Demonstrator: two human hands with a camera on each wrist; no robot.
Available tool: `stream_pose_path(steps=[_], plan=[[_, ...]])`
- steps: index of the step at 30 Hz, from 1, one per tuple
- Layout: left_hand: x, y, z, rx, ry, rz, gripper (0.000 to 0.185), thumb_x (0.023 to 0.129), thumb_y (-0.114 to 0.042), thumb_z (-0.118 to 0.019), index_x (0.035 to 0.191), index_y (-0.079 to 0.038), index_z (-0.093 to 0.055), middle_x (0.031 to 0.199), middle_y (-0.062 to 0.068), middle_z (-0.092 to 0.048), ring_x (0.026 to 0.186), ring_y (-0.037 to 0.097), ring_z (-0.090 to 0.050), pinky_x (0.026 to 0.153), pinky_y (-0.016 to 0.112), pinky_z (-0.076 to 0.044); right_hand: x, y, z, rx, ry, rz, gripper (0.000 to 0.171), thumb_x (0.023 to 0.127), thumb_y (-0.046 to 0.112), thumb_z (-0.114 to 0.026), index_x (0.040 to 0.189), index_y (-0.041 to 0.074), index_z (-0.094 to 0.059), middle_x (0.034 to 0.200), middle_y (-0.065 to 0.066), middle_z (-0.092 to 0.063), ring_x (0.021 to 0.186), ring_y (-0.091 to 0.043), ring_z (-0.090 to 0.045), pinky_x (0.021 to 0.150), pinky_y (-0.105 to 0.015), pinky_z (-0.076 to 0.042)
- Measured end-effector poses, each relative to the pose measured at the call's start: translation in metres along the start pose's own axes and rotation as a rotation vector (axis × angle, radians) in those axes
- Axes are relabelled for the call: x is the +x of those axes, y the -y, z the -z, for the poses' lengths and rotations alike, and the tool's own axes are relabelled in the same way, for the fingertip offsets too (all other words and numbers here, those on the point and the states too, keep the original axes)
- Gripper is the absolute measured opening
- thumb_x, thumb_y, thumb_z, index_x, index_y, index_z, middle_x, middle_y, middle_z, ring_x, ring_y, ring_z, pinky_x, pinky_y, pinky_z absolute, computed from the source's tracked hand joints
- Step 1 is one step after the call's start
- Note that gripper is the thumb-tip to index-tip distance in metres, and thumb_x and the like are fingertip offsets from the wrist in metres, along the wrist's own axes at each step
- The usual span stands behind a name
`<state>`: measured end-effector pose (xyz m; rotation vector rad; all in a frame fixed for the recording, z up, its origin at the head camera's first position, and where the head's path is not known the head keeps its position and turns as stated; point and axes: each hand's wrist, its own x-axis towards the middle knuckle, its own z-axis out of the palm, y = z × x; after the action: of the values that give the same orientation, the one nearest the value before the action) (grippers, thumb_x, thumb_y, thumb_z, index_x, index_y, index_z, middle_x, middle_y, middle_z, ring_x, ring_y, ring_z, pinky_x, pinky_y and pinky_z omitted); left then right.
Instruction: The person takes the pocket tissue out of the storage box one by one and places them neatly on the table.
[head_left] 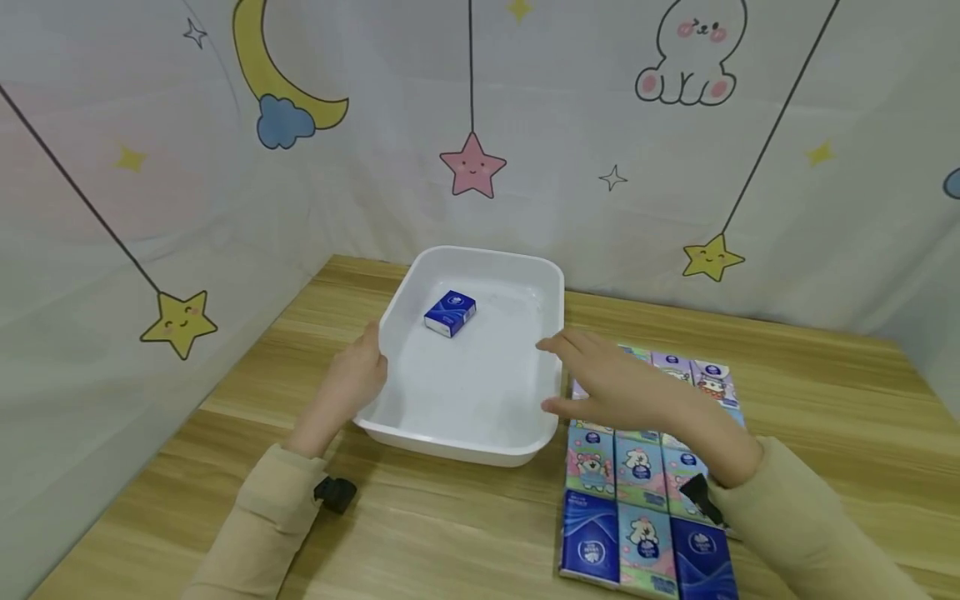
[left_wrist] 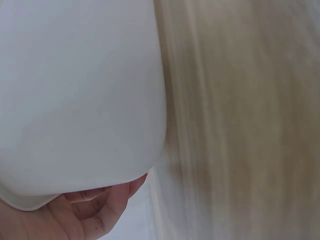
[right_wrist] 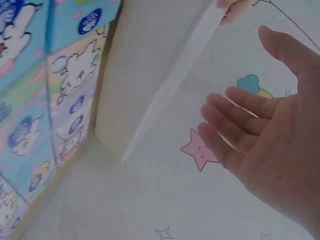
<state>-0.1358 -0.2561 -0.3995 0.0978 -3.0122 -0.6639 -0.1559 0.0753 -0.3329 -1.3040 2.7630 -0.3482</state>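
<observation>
**Inspector:** Backdrop first: a pale curtain [head_left: 825,208] printed with stars, a moon and a rabbit hangs behind and to both sides of a wood-grain table [head_left: 465,533]. On that table, the largest item is the white tray [head_left: 468,446], set left of centre. Confirm your hands.

**Operator:** Left on the tray, right beside it?

**Inspector:** Your left hand [head_left: 358,379] is at the tray's left wall; the wrist view shows your fingers [left_wrist: 107,202] curled under the rim, so I record it as holding the tray. Your right hand [head_left: 615,385] hovers over the tray's right rim, fingers spread and relaxed, pinching nothing. The right wrist view agrees: open palm, nothing in it.

**Operator:** And contents?

**Inspector:** One blue pack [head_left: 450,312] lies inside the tray, toward the far left part of the floor, apart from every wall. Nothing else is in there. To the right of the tray, the packs [head_left: 645,500] lie flat in a tight block on the table, touching one another, the nearest column just beside the tray's right wall. Your right forearm covers part of the block, so I cannot give a full count.

**Operator:** Progress, then?

**Inspector:** My judgement: early. One pack moved in, the block nearly whole, so almost all the loading remains for you.
</observation>
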Motion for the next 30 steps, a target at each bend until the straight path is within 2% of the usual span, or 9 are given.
stream_pose_path(steps=[3,10,16,24,30], plan=[[-0.001,0.001,0.0,0.0,0.007,0.013,0.056,0.098,-0.006,-0.036,0.145,0.017,-0.016,0.134,0.039,-0.046,0.097,0.044,-0.066,0.072,0.047,-0.061,0.019,0.004,0.007,-0.01,-0.011,-0.006,0.072,0.089,0.042,-0.065,0.142,0.002,-0.039,0.138,-0.015,-0.048,0.125,-0.029,-0.05,0.105,-0.046,-0.049],[0.001,0.003,-0.002,-0.018,0.007,0.016,0.056,0.098,-0.005,-0.037,0.145,0.017,-0.016,0.135,0.039,-0.045,0.085,0.039,-0.069,0.062,0.038,-0.062,0.056,0.009,0.016,-0.021,-0.012,-0.034,0.072,0.09,0.045,-0.062,0.142,0.001,-0.039,0.137,-0.015,-0.048,0.124,-0.027,-0.048,0.105,-0.042,-0.048],[0.003,0.002,-0.003,-0.02,0.003,0.027,0.056,0.098,-0.006,-0.036,0.146,0.016,-0.016,0.136,0.038,-0.046,0.098,0.045,-0.066,0.07,0.044,-0.062,0.078,0.01,0.014,-0.019,0.018,-0.072,0.072,0.09,0.045,-0.063,0.142,0.0,-0.041,0.138,-0.016,-0.049,0.125,-0.029,-0.047,0.106,-0.043,-0.047],[0.002,0.001,-0.005,-0.02,-0.01,0.006,0.056,0.097,-0.005,-0.039,0.145,0.015,-0.018,0.132,0.037,-0.049,0.095,0.045,-0.067,0.067,0.043,-0.062,0.109,0.004,0.007,0.07,0.022,-0.136,0.067,0.09,0.041,-0.063,0.139,0.0,-0.044,0.133,-0.017,-0.054,0.125,-0.03,-0.051,0.105,-0.043,-0.048],[0.001,0.002,-0.004,-0.007,-0.024,-0.007,0.056,0.096,-0.004,-0.04,0.144,0.017,-0.02,0.13,0.038,-0.05,0.09,0.043,-0.068,0.064,0.041,-0.062,0.141,0.005,0.002,0.08,0.026,-0.195,0.066,0.089,0.04,-0.064,0.138,0.0,-0.046,0.137,-0.016,-0.053,0.126,-0.03,-0.052,0.106,-0.043,-0.047]])
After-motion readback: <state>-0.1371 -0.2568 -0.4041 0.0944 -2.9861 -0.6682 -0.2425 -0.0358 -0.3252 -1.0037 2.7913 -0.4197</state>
